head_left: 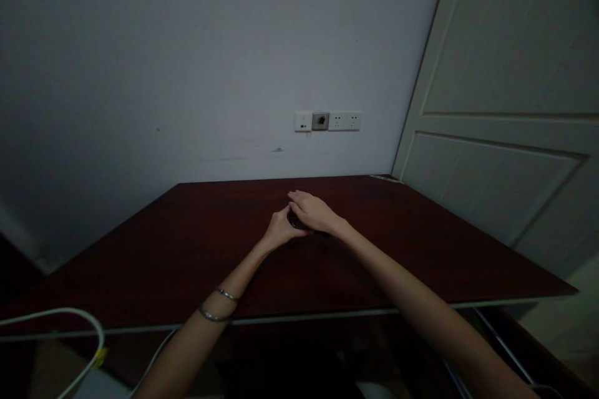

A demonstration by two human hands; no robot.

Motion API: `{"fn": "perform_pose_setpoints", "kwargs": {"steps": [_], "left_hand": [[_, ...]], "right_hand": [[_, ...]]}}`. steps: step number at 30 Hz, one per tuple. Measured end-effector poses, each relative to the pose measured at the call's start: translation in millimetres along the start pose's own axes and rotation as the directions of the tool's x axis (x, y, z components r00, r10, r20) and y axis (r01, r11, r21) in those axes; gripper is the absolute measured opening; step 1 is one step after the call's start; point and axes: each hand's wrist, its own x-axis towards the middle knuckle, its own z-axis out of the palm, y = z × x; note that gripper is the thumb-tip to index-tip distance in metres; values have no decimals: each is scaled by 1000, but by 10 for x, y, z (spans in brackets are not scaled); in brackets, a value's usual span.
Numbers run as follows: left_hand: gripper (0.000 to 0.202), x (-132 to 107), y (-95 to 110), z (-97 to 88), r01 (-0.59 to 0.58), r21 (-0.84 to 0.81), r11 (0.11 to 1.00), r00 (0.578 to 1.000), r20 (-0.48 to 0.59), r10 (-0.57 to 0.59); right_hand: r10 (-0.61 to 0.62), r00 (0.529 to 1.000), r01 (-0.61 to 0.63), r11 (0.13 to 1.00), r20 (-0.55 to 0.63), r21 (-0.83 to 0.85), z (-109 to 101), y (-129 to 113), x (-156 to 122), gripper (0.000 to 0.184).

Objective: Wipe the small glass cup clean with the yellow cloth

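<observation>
Both hands meet over the middle of the dark red table. Between them shows a small dark, glossy thing, mostly covered, so its kind cannot be made out. My left hand curls round its near left side, thumb toward me, with two bangles on that forearm. My right hand cups it from above and the right, fingers bent over toward the left hand. The two hands touch or nearly touch at the fingertips.
A pale wall with a row of sockets stands behind the table. At the right is a panelled door. A white cable loops over the near left table edge. A thin strip lies at the far right corner.
</observation>
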Motion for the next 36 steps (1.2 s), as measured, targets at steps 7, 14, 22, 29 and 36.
{"fn": "perform_pose_setpoints", "kwargs": {"steps": [7, 14, 22, 29, 36], "left_hand": [[70, -2, 11, 30, 18, -225, 974, 999, 38, -10], [70, 17, 65, 22, 153, -602, 784, 985, 153, -74], [39, 40, 42, 26, 214, -576, 789, 973, 55, -224], [54, 36, 51, 12, 166, -501, 849, 986, 106, -130], [37, 85, -108, 62, 158, -295, 942, 987, 65, -145]], "right_hand": [[54, 996, -29, 952, -74, 305, -23, 75, -69, 45], [299, 946, -137, 718, -124, 682, 58, 180, -72, 46], [-52, 946, 184, 899, -319, 397, 82, -103, -264, 42], [94, 974, 25, 860, -206, 509, 77, 144, -50, 43], [24, 984, 19, 972, -179, 233, 151, 40, -66, 41]]}}
